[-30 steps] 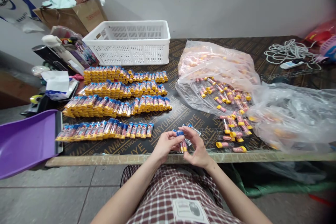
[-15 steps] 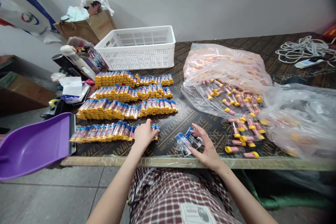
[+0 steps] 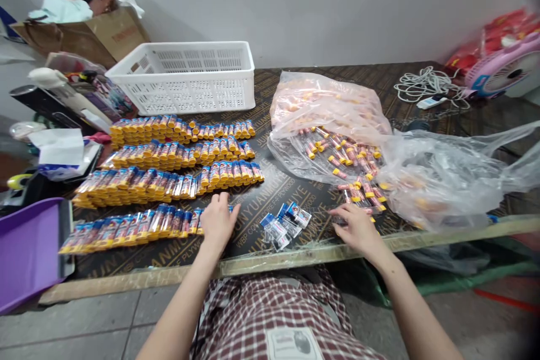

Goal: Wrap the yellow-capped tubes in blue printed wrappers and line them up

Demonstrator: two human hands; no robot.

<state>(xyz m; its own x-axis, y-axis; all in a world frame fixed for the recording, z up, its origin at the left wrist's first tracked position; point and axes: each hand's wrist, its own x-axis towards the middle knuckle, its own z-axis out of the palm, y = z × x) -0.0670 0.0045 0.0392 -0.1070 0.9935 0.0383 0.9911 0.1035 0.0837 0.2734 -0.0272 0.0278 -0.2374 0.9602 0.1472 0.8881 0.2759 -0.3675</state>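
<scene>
My left hand (image 3: pixel 218 224) lies at the right end of the front row of blue-and-yellow wrapped tubes (image 3: pixel 139 226), fingers apart. Over the loose tubes with yellow caps (image 3: pixel 366 190), near the table's front edge, my right hand (image 3: pixel 356 229) is spread, partly covering some of them. Between the hands lies a small pile of clear and blue wrappers (image 3: pixel 286 224). Three more rows of wrapped tubes (image 3: pixel 169 183) are lined up behind the front row. A large clear bag (image 3: pixel 329 101) with many more tubes has its mouth open towards me.
A white basket (image 3: pixel 189 93) stands behind the rows. At the left are a purple dustpan (image 3: pixel 31 253), bottles (image 3: pixel 67 95) and a paper bag (image 3: pixel 93 36). A white cable (image 3: pixel 426 87) and pink fan (image 3: pixel 502 70) are at the back right.
The view has turned to the right. My right hand has moved from the wrappers to the loose tubes. My left hand remains at the front row's end.
</scene>
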